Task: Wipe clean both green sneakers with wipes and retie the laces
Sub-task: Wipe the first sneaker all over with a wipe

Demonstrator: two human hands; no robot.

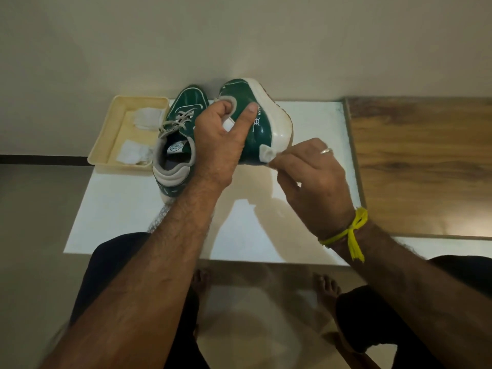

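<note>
I have one wide-angle view, worn on the head, looking forward and steeply down. It sits close over the white worktop (165,230), with the floor (34,209) below.
</note>
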